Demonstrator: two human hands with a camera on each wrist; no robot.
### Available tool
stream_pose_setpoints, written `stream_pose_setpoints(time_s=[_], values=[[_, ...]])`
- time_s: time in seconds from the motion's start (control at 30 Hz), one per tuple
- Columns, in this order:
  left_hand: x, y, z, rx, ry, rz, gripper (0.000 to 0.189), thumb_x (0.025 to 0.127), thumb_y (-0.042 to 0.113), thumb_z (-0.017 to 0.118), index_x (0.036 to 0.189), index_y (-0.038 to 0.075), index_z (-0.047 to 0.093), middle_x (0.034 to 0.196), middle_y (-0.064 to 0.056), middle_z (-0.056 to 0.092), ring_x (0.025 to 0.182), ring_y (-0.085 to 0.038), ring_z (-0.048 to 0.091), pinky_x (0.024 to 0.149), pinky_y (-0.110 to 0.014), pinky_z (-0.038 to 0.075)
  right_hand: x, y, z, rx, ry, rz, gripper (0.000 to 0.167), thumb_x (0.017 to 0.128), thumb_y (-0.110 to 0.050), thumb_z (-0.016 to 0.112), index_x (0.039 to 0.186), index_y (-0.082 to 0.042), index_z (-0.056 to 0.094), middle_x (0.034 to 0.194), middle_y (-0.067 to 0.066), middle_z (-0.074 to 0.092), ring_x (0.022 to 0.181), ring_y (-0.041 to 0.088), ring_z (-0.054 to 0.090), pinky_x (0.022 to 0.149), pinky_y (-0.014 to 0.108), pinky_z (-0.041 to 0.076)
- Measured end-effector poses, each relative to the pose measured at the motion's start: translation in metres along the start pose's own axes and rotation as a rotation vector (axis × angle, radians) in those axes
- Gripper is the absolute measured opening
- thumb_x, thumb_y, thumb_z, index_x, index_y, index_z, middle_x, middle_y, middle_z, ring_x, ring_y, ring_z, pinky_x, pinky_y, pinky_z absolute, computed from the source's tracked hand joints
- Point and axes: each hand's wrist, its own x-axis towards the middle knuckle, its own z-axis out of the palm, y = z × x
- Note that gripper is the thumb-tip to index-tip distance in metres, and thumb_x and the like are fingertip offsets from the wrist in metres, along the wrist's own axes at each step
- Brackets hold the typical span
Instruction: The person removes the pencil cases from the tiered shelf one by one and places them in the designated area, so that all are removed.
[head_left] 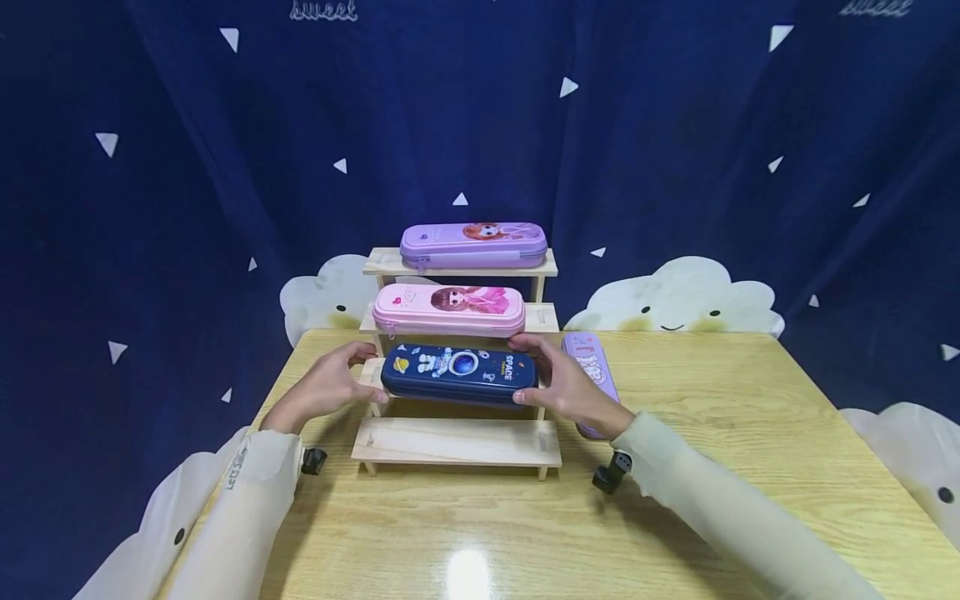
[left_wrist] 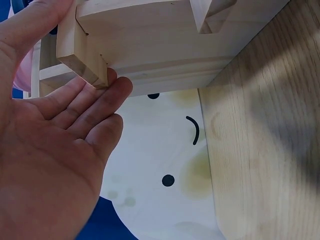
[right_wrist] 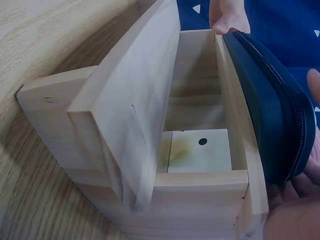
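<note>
A navy pencil case [head_left: 461, 375] with an astronaut and "SPACE" print lies along the third step down of a wooden stepped rack [head_left: 457, 442]. My right hand [head_left: 566, 379] holds the case's right end, thumb in front and fingers behind. At the other end, my left hand [head_left: 330, 383] grips the step's left end between thumb and fingers. The left wrist view shows those fingers [left_wrist: 100, 107] against the board's corner. In the right wrist view, the case [right_wrist: 275, 110] rests along the board's edge.
A purple pencil case [head_left: 472, 245] occupies the top step, a pink one [head_left: 450, 308] the step below. Another purple case [head_left: 592, 375] lies on the wooden table [head_left: 735, 433], right of the rack. Behind hangs a dark blue curtain [head_left: 465, 108] with white triangles.
</note>
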Motion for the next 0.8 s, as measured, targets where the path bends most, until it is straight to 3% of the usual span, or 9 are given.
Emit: stream_pose_setpoints(time_s=[0.17, 0.4, 0.8], values=[[0.0, 0.0, 0.0, -0.005, -0.002, -0.002, 0.087, 0.071, 0.032, 0.092, 0.142, 0.004, 0.05, 0.145, -0.019, 0.056, 0.139, -0.041, 0.048, 0.117, -0.061, 0.036, 0.001, -0.001, 0.002, -0.029, -0.016, 0.037, 0.082, 0.079, -0.01, 0.083, 0.15, -0.01, 0.04, 0.154, 0.013, 0.046, 0.136, 0.035, 0.051, 0.116, 0.053, 0.042], [-0.001, 0.0, 0.0, -0.004, -0.003, 0.0, 0.088, 0.071, 0.033, 0.092, 0.142, 0.004, 0.05, 0.146, -0.02, 0.055, 0.14, -0.042, 0.047, 0.117, -0.062, 0.036, 0.005, -0.004, 0.002, -0.153, -0.034, 0.123, 0.082, 0.076, -0.024, 0.087, 0.147, -0.027, 0.046, 0.154, 0.006, 0.045, 0.136, 0.033, 0.048, 0.117, 0.058, 0.038], [-0.001, 0.001, 0.0, -0.003, -0.002, 0.0, 0.089, 0.071, 0.035, 0.092, 0.143, 0.004, 0.05, 0.147, -0.02, 0.055, 0.141, -0.043, 0.046, 0.118, -0.062, 0.035, 0.013, -0.004, 0.002, -0.286, -0.093, 0.11, 0.084, 0.076, -0.03, 0.086, 0.149, -0.027, 0.044, 0.148, 0.008, 0.051, 0.127, 0.031, 0.054, 0.109, 0.053, 0.045]])
